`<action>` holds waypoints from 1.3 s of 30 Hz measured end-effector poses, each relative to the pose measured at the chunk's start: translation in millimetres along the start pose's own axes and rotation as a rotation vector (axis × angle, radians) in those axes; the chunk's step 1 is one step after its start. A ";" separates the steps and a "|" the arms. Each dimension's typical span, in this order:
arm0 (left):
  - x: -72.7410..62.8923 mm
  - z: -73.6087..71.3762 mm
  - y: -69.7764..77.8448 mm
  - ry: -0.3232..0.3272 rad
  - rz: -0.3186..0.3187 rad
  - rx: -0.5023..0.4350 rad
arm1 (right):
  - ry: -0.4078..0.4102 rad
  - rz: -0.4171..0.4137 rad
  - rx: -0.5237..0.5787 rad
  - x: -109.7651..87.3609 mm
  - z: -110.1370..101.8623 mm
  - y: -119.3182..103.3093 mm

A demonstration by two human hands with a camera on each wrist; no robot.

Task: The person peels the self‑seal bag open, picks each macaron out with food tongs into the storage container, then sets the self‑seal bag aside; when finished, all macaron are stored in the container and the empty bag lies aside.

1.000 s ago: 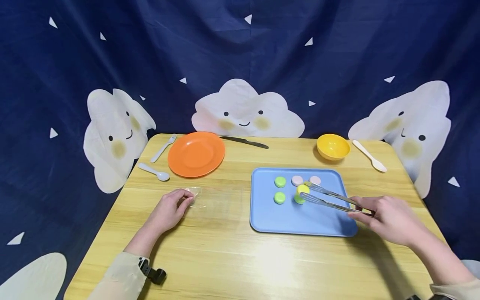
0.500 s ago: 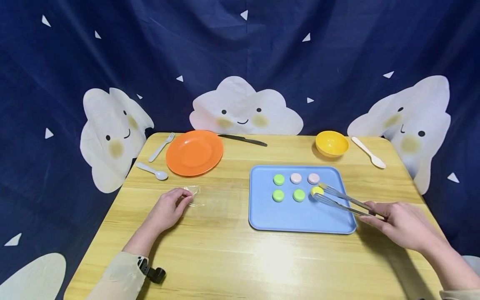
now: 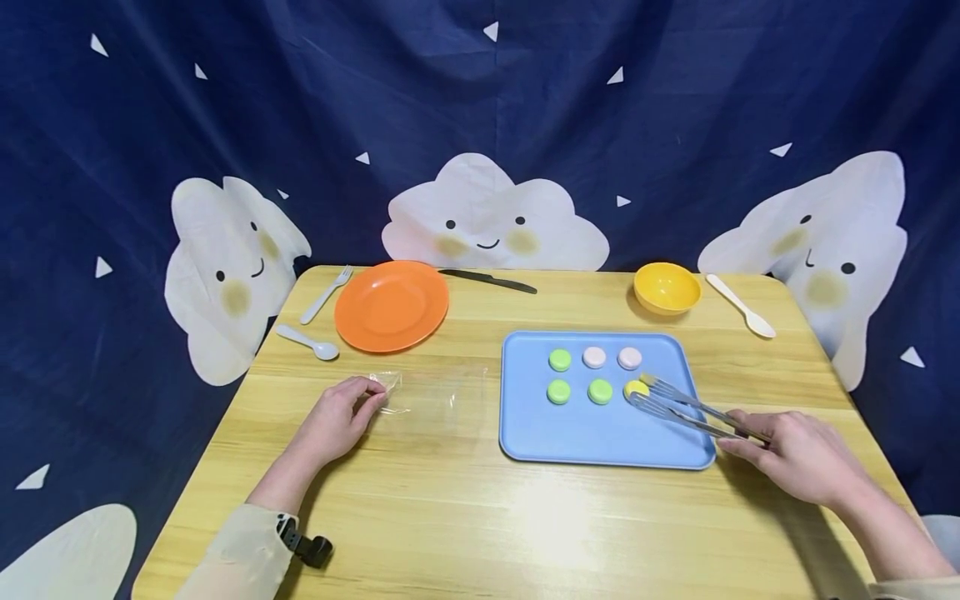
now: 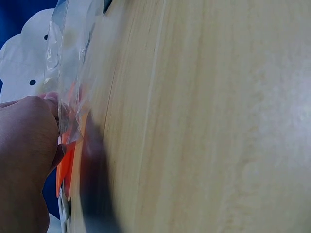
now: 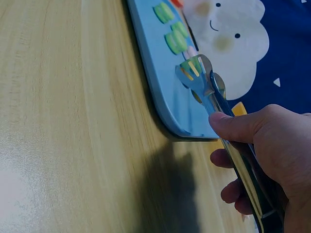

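Observation:
My left hand (image 3: 337,421) pinches the edge of a clear plastic bag (image 3: 450,400), which lies flat on the table. In the left wrist view the bag (image 4: 73,63) stretches out past the fingers. With my right hand (image 3: 795,454) I hold metal tongs (image 5: 206,92) over the blue tray (image 3: 570,437). The tongs' tips stand at either side of a yellow macaron (image 3: 636,388); whether they still squeeze it I cannot tell. Left of it on the tray are green macarons (image 3: 600,392) and two pale pink macarons (image 3: 594,357), arranged in two rows.
Behind the left hand lie an orange plate (image 3: 392,304), a fork (image 3: 326,295), a spoon (image 3: 309,342) and a dark knife (image 3: 491,281). A yellow bowl (image 3: 667,289) and a white spoon (image 3: 742,307) stand beyond the tray at the right. A patterned cloth hangs behind the table.
The tongs have carried the yellow macaron rightward, from over a green one to the right end of the front row. My left hand has stayed in place on the bag.

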State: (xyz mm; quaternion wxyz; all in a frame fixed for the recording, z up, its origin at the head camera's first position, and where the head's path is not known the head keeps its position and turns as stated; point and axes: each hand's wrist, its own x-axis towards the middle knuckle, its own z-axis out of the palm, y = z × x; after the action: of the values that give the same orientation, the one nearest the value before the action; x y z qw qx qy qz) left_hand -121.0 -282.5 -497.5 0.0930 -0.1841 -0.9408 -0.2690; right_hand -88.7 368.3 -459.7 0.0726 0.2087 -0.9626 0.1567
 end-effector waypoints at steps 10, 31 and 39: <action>0.5 0.5 5.9 -0.011 0.039 0.059 | 0.058 0.118 0.114 -3.4 -10.7 -2.5; -10.5 15.6 10.7 -0.060 0.087 0.161 | 0.174 0.412 0.093 -25.4 15.2 60.8; -9.7 17.4 12.4 -0.075 0.061 0.184 | 0.193 0.387 0.074 -27.6 24.6 64.4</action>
State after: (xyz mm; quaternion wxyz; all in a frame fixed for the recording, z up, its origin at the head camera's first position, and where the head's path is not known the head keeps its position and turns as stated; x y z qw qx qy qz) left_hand -108.5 -266.2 -508.9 0.0822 -0.2134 -0.9583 -0.1712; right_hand -93.0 426.3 -506.0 0.1254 0.0064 -0.9669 0.2222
